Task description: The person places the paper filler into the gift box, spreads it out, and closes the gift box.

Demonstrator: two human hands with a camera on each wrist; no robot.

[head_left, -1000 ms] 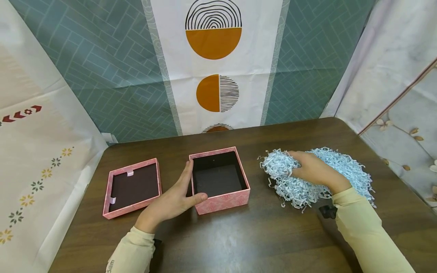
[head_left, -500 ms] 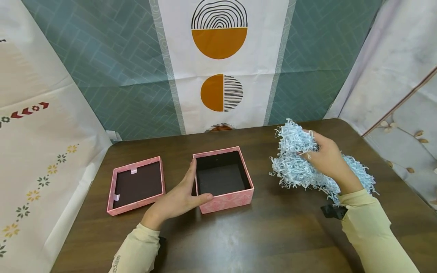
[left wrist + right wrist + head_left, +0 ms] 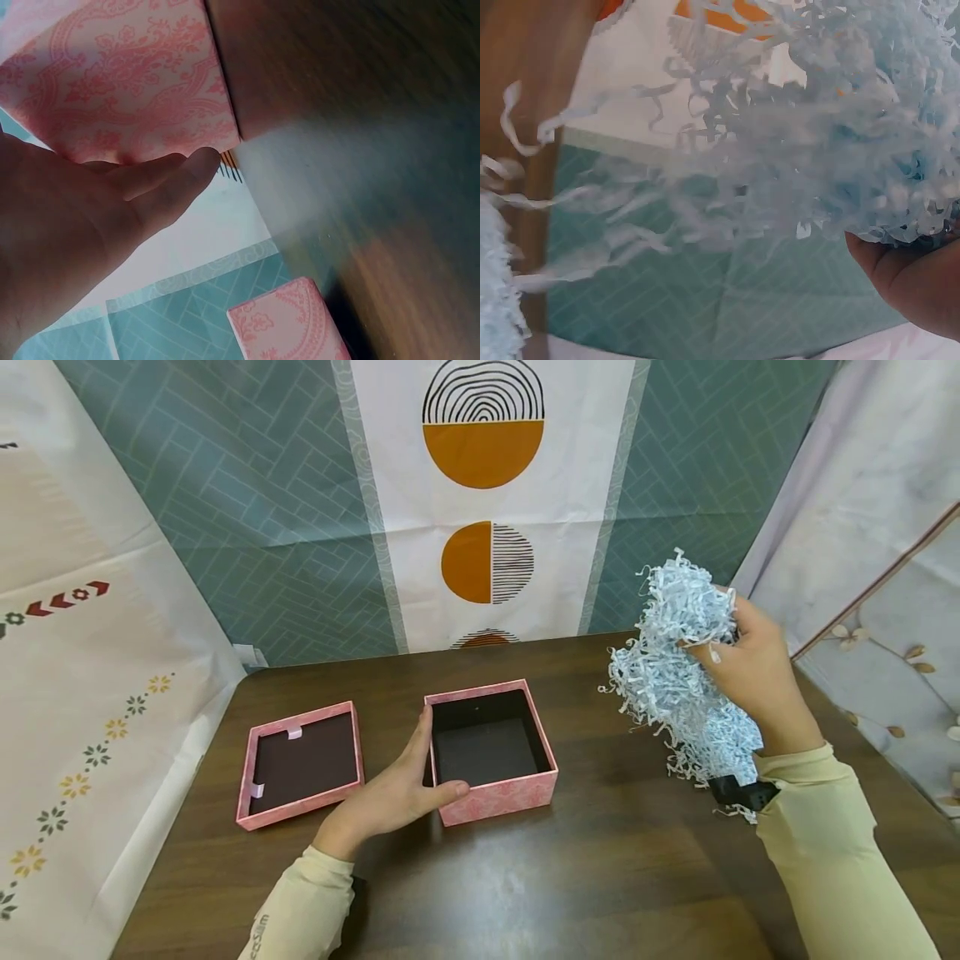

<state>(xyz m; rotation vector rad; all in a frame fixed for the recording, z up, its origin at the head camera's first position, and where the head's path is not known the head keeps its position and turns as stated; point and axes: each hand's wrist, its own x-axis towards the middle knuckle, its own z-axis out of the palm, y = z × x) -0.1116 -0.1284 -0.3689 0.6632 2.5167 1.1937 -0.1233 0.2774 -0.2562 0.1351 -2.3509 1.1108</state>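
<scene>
A dark wooden table (image 3: 465, 893) bears the scene. At its right side, a long tangle of pale blue shredded paper (image 3: 660, 685) hangs above the wood, well apart from a lidless pink box (image 3: 495, 802); whether its trailing end touches the tabletop is unclear. The bulk outsizes the box's mouth, so carried over whole it would likely spill past the rim. Left of the box lies a shallow pink lid (image 3: 303, 764), near enough to be knocked should the box slide that way. A person's right hand (image 3: 757, 672) grips only the tangle's upper part; a loose hold there could let the lower mass tear away. The left hand (image 3: 393, 797), thumb spread from the fingers, touches the box's near left corner; pressed too hard, it could shift the box. Stretched strands (image 3: 536, 281) look ready to drop as litter.
</scene>
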